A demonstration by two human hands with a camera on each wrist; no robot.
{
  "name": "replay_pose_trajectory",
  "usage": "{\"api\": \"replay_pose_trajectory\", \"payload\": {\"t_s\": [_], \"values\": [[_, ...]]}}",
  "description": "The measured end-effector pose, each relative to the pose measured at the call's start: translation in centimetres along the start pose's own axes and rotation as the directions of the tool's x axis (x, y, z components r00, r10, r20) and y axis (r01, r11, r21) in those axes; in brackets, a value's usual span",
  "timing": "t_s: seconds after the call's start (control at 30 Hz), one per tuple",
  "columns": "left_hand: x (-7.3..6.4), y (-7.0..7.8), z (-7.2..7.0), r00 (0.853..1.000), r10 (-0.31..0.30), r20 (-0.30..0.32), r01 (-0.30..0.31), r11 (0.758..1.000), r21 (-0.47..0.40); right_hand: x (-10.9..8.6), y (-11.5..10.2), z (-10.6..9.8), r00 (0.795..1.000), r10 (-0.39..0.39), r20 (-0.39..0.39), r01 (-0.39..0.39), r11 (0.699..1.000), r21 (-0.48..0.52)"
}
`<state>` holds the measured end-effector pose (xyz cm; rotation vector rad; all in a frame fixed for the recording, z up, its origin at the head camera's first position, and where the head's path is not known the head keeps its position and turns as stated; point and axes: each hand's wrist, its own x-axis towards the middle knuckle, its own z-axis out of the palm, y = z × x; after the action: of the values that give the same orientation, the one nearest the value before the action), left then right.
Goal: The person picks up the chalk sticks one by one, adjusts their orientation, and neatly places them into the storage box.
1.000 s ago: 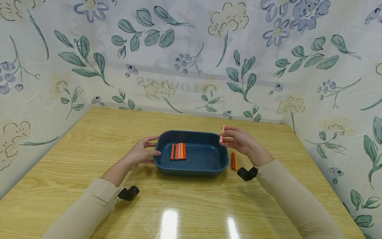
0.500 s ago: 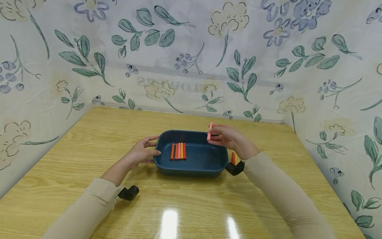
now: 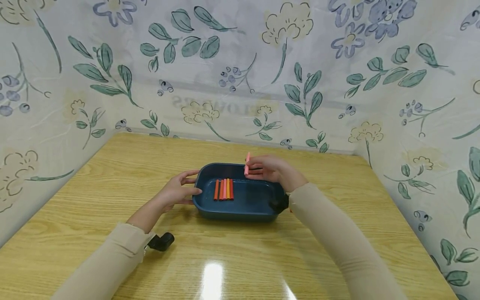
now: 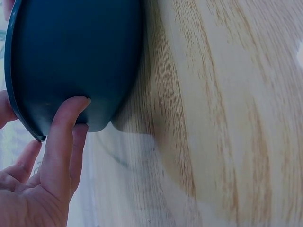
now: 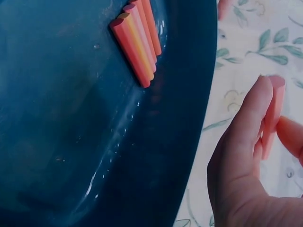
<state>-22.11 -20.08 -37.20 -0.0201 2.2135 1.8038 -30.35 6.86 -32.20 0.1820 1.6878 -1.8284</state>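
A dark blue, round-cornered tray (image 3: pixel 240 217) sits on the table. My left hand (image 3: pixel 177 191) holds its left end, thumb over the rim and fingers against the outer wall. In the left wrist view those fingers touch the tray wall (image 4: pixel 90 52). Above the tray's back rim my right hand (image 3: pixel 275 168) pinches a pink crayon (image 3: pixel 247 164) between thumb and fingers, nearly upright. Inside the tray, left of centre, several red, orange, pink and yellow crayons (image 3: pixel 224 190) lie side by side. The right wrist view shows the pinched pink crayon (image 5: pixel 273 116) apart from the tray.
The wooden table (image 3: pixel 180 266) reaches to a flower-patterned cloth (image 3: pixel 240 83) at the back and sides. A black wrist camera (image 3: pixel 279 203) hangs over the tray's right end. A sliver of red shows beside that end, mostly hidden by the right sleeve (image 3: pixel 322 221).
My right hand has moved left with the pink crayon, from the tray's right corner to above its back rim. The right sleeve now covers the crayons on the table. My left hand has stayed put.
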Motion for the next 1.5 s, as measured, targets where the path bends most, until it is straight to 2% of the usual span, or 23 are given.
{"api": "replay_pose_trajectory", "payload": {"t_s": [0.17,0.27,0.43,0.57,0.93,1.3,1.5], "values": [[0.0,0.1,0.1,1.0,-0.003,-0.002,0.003,1.0,0.005,1.0,0.1,0.5,1.0,0.022,0.012,-0.021,0.999,-0.031],[0.1,0.1,0.1,1.0,-0.007,-0.002,0.007,1.0,0.005,1.6,0.3,0.7,0.998,0.048,0.044,-0.044,0.996,-0.084],[0.2,0.2,0.1,1.0,-0.009,-0.001,0.009,1.0,0.012,2.4,0.8,1.0,0.989,0.122,0.084,-0.102,0.973,-0.208],[0.1,0.2,0.1,1.0,-0.01,-0.002,0.01,1.0,0.011,2.9,1.2,1.5,0.982,0.167,0.084,-0.14,0.956,-0.258],[0.1,0.1,0.3,1.0,-0.016,-0.003,0.016,1.0,0.006,4.3,2.5,1.7,0.972,0.235,-0.001,-0.226,0.935,-0.272],[0.0,0.0,0.1,1.0,-0.009,0.003,0.009,1.0,0.015,4.7,3.3,1.5,0.976,0.214,-0.042,-0.216,0.928,-0.303],[0.1,0.0,0.0,1.0,-0.006,0.005,0.006,1.0,0.011,4.6,3.3,1.4,0.978,0.208,-0.035,-0.209,0.941,-0.267]]}}
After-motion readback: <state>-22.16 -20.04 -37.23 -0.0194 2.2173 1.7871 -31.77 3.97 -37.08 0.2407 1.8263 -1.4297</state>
